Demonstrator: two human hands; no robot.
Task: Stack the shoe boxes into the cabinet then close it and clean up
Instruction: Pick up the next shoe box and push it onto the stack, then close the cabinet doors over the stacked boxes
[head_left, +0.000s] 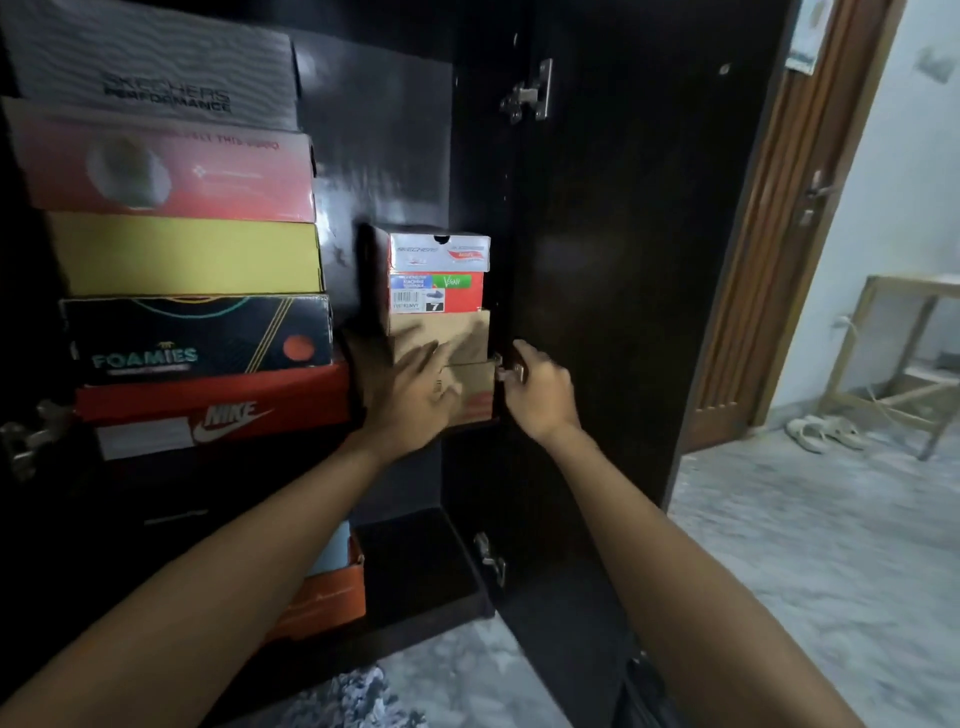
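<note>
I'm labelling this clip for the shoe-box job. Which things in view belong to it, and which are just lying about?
Part of the job: left hand flat against the brown boxes; right hand by the door hinge; Skechers box; Nike box; Foamies box; cabinet door.

Lying about: sandals; wooden table; room door.

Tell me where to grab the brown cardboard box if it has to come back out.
Grip the brown cardboard box by its front end, thumb and fingers on its two side faces, coming straight from the front. Only that end shows; the red box sits on top, and the cabinet wall is tight on its right.
</note>
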